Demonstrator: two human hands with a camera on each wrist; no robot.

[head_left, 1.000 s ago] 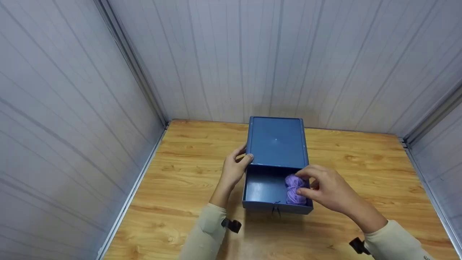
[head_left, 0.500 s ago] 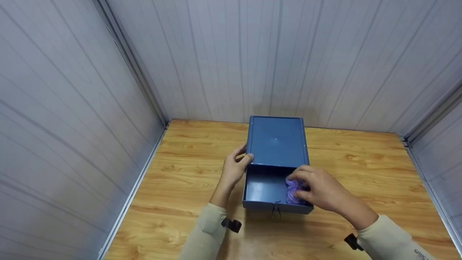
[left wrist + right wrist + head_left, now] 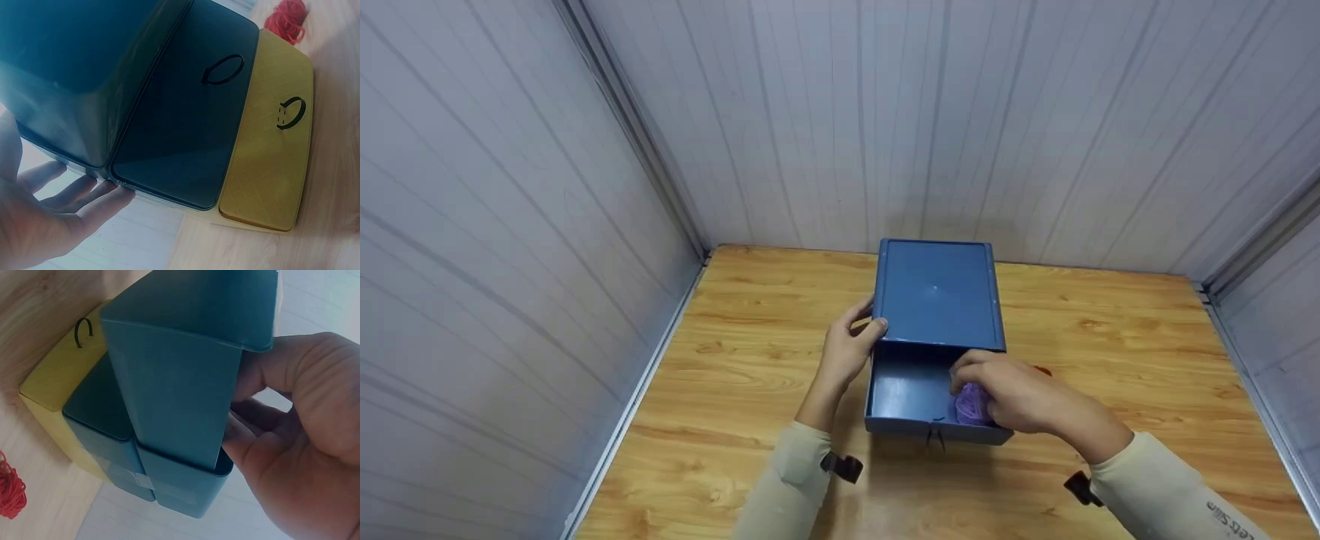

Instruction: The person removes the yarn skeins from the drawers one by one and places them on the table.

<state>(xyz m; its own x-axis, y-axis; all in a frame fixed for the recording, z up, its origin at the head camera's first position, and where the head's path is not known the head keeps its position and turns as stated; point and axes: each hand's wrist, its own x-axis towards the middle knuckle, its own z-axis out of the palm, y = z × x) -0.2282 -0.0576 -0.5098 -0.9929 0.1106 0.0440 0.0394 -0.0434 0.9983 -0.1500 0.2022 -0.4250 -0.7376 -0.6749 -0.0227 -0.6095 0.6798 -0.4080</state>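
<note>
A blue drawer unit [image 3: 934, 292] stands on the table with its top drawer [image 3: 904, 390] pulled out. In the drawer's right part lies a small skein of purple yarn [image 3: 973, 405]. My right hand [image 3: 1027, 394] reaches over the drawer's right wall, its fingers curled over the yarn and hiding much of it. From the right wrist view, that hand [image 3: 315, 416] is beside the drawer wall and the yarn is hidden. My left hand [image 3: 847, 345] rests on the unit's left side, thumb at the top front corner. Its fingers [image 3: 93, 216] extend fairly straight along the side.
Below the pulled-out drawer, the left wrist view shows a closed dark blue drawer [image 3: 180, 118] and a yellow drawer [image 3: 270, 140], each with a black loop pull. Red yarn [image 3: 286, 21] lies on the table near the unit. Pale panel walls [image 3: 840, 135] surround the wooden table [image 3: 765, 330].
My right hand has moved left and further over the purple yarn, its fingers curling around it. Some red now shows behind that hand. The left hand stays at the unit.
</note>
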